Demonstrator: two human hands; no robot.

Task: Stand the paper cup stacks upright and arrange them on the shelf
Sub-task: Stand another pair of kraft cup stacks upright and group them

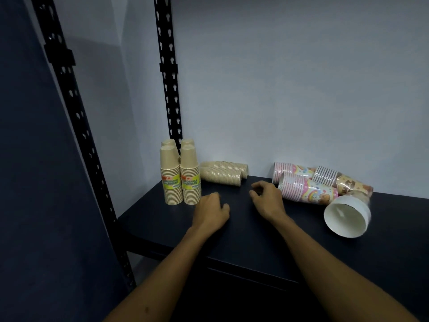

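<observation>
Several tan cup stacks (180, 175) stand upright in a block at the back left of the dark shelf (243, 231). Two more tan stacks (224, 174) lie on their sides just right of them, against the wall. To the right lies a heap of printed stacks: pink striped ones with cartoon prints (306, 188) and a brown-patterned one (352, 185), with a white cup mouth (344, 216) facing me. My left hand (212, 212) hovers low over the shelf near the upright block, fingers loosely curled, holding nothing. My right hand (267, 197) hangs beside the pink stacks, fingers bent, holding nothing.
Two black perforated uprights (168, 73) frame the shelf's left end. A pale wall closes off the back. A dark panel (34, 182) fills the far left. The shelf's front edge runs diagonally below my forearms.
</observation>
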